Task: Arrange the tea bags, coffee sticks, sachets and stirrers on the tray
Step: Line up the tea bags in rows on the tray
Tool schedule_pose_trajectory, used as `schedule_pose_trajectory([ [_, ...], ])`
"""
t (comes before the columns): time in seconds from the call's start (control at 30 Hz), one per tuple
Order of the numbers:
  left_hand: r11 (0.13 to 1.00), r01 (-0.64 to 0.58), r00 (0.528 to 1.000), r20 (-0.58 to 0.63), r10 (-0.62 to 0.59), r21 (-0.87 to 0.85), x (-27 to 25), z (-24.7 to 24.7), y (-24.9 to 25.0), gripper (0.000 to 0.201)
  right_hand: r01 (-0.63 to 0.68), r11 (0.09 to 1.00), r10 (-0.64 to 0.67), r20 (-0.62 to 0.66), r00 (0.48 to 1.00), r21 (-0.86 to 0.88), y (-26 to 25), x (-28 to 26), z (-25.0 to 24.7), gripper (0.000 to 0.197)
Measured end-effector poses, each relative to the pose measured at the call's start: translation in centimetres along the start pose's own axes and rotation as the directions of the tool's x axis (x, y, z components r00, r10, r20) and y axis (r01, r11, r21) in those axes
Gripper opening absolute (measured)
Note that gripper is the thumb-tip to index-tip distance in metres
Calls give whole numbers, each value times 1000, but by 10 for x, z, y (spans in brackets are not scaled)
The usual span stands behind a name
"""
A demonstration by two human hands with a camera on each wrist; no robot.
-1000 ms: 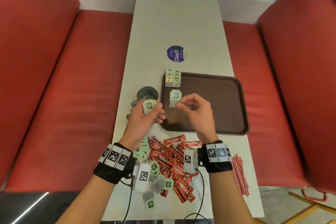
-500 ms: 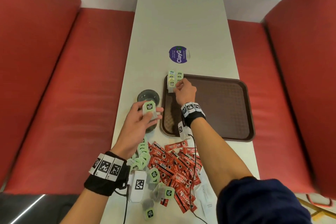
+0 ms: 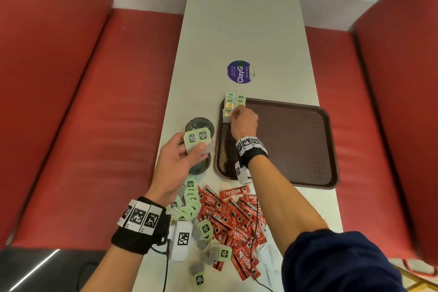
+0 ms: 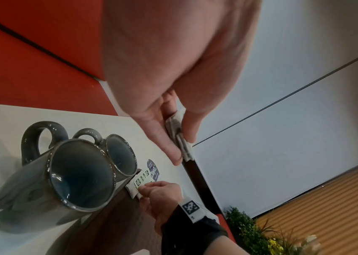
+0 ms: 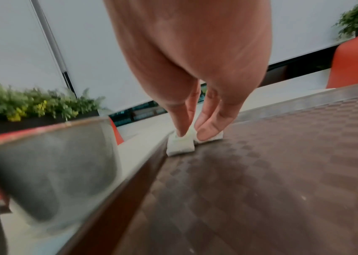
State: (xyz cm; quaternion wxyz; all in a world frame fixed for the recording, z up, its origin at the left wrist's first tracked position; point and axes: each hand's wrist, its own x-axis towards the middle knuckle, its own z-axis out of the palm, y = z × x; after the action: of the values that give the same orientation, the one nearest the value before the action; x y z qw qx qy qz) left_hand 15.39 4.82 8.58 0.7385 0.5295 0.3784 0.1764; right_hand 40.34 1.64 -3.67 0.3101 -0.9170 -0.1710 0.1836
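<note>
The brown tray (image 3: 296, 144) lies on the white table. A short double row of tea bags (image 3: 229, 104) sits in its far left corner. My right hand (image 3: 237, 114) reaches there and pinches a tea bag (image 5: 180, 148) that rests on the tray at the near end of the row. My left hand (image 3: 196, 147) hovers over the mugs and grips two green-tagged tea bags (image 3: 199, 138) between thumb and fingers (image 4: 173, 151). Loose tea bags (image 3: 192, 199), red coffee sticks (image 3: 232, 216) and white sachets (image 3: 272, 265) are heaped at the near end of the table. No stirrers show.
Two dark mugs (image 4: 79, 172) stand side by side just left of the tray, under my left hand. A round purple sticker (image 3: 239, 71) lies on the table beyond the tray. Red bench seats (image 3: 94, 125) flank the table. A cable runs over the coffee sticks.
My right hand carried a tea bag from the tray's near left part to the row in the far left corner and stays there. My left hand now shows two tea bags fanned.
</note>
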Motion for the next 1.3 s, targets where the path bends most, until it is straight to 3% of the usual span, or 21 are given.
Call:
schedule_pose_trajectory([
  [0.17,1000,4,1000,-26,-4,-6,3,4,2,34,142,955,-128,-67,989,261,-15,-48,-31,19],
  [0.3,999,10,999,-39,-12,-38,5,11,0,34,-1,802,-151,205,967,598,-21,-113,-63,33],
  [0.37,1000,3,999,-36,-4,-30,6,15,-1,34,-21,779,-180,256,950,626,-20,-138,-75,28],
  [0.47,1000,-9,1000,-20,10,16,6,22,-4,34,9,765,-210,236,949,644,-11,-159,-84,15],
  [0.63,1000,4,1000,-8,-4,31,6,34,-7,31,47,760,-206,173,963,648,6,-160,-82,11],
  [0.73,999,20,1000,13,-20,29,9,37,-6,23,-6,709,-123,132,984,705,9,-150,-88,13],
  [0.87,998,26,1000,-12,-25,52,13,35,-10,22,-61,756,66,18,998,652,18,-116,-87,17],
  [0.97,994,8,999,-46,-3,107,12,31,-13,17,-92,833,130,-31,991,545,25,-81,-72,18],
  [1.1,985,-22,998,-61,32,170,8,27,-13,12,-112,920,120,1,993,375,31,-42,-38,14],
  [1.3,982,-47,992,-108,67,181,4,17,-10,23,-179,957,166,76,983,228,26,-16,-7,7],
])
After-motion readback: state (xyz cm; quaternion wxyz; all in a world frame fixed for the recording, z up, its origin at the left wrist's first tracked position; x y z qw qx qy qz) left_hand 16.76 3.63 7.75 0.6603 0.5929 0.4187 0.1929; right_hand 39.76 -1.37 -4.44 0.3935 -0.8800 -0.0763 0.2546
